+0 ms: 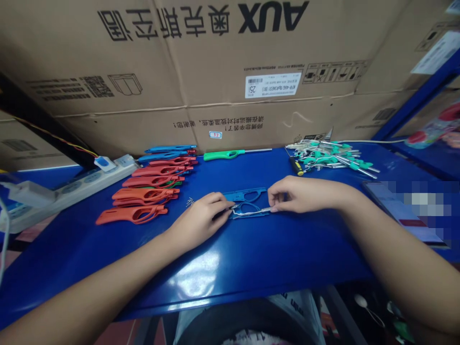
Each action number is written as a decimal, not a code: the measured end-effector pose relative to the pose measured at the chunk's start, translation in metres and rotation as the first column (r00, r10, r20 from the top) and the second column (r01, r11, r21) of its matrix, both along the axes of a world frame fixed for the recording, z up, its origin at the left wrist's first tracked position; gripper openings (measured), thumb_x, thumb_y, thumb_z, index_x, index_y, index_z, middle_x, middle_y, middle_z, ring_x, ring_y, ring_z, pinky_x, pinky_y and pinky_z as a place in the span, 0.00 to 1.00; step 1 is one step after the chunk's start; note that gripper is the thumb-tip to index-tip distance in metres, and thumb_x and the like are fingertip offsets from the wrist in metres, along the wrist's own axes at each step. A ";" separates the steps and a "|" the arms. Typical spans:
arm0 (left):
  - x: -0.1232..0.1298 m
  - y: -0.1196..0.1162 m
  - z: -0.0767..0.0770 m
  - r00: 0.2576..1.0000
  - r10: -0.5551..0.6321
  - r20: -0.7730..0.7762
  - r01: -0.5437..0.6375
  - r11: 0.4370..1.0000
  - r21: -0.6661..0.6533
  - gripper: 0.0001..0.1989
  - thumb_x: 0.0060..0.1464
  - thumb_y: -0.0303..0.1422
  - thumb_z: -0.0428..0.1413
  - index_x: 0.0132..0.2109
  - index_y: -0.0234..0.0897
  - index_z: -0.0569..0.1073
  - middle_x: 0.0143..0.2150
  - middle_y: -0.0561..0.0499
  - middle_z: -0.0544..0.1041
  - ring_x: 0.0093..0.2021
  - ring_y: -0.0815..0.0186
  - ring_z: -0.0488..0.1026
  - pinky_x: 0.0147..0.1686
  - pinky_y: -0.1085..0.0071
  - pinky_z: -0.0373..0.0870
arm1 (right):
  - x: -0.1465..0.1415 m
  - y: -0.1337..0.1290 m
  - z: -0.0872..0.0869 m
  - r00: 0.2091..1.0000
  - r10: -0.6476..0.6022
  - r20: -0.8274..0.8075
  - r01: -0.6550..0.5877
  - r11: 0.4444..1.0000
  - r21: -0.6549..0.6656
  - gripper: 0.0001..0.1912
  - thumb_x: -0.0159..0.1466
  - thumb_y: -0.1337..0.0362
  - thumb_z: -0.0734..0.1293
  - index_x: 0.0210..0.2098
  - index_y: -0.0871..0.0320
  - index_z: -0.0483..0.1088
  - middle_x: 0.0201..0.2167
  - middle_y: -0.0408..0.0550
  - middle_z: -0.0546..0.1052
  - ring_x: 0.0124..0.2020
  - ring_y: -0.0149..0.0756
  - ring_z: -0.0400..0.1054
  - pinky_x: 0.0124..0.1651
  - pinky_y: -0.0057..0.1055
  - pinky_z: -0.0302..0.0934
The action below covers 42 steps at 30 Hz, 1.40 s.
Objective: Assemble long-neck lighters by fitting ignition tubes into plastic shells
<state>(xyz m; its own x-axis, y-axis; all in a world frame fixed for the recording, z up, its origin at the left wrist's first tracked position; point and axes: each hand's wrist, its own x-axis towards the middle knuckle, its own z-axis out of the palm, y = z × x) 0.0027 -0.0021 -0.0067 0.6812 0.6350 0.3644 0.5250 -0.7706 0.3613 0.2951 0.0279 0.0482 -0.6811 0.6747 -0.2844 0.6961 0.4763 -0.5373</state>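
Two blue lighter casing halves lie on the table between my hands, each with a looped trigger guard. A thin white wire runs across the nearer half. My left hand is closed at the left end of this half, its thumb and forefinger pinching the wire's end. At the other end, my right hand pinches a small silvery piece joined to the wire. The fingers partly cover both ends. A few small metal bits lie just beyond my left hand.
Red, orange and blue lighter casings are lined up at left, near a power strip. A green lighter lies at the back. Metal tubes with green parts, a yellow-black screwdriver and a phone are at right. A cardboard box stands behind.
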 end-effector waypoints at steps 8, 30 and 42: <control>0.002 -0.002 -0.001 0.999 0.030 0.015 -0.030 0.999 -0.013 0.11 0.67 0.29 0.53 0.49 0.34 0.79 0.41 0.46 0.77 0.40 0.64 0.77 0.41 0.69 0.75 | -0.005 -0.008 0.001 0.988 0.018 0.150 -0.047 0.980 0.192 0.08 0.65 0.66 0.66 0.33 0.56 0.78 0.33 0.47 0.80 0.33 0.35 0.72 0.34 0.29 0.56; 0.003 -0.004 0.000 0.992 0.117 0.047 -0.113 0.991 -0.067 0.09 0.66 0.30 0.54 0.47 0.35 0.79 0.42 0.47 0.77 0.40 0.64 0.76 0.41 0.68 0.73 | -0.017 -0.018 -0.003 0.998 0.062 0.018 -0.065 0.956 0.286 0.10 0.64 0.64 0.68 0.45 0.57 0.71 0.41 0.49 0.74 0.31 0.32 0.66 0.33 0.28 0.56; 0.005 -0.005 0.000 0.993 0.111 0.049 -0.107 0.991 -0.075 0.09 0.66 0.29 0.54 0.46 0.36 0.80 0.40 0.47 0.78 0.39 0.63 0.77 0.40 0.69 0.73 | -0.048 -0.018 -0.037 0.981 0.103 -0.166 -0.054 0.959 0.280 0.05 0.68 0.62 0.67 0.41 0.56 0.70 0.42 0.48 0.75 0.39 0.36 0.69 0.40 0.30 0.58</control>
<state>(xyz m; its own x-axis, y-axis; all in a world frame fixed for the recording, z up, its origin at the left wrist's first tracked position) 0.0075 -0.0072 -0.0072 0.5877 0.7303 0.3483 0.5829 -0.6807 0.4437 0.2475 0.0096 0.0113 -0.7576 0.6518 0.0330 0.5561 0.6711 -0.4903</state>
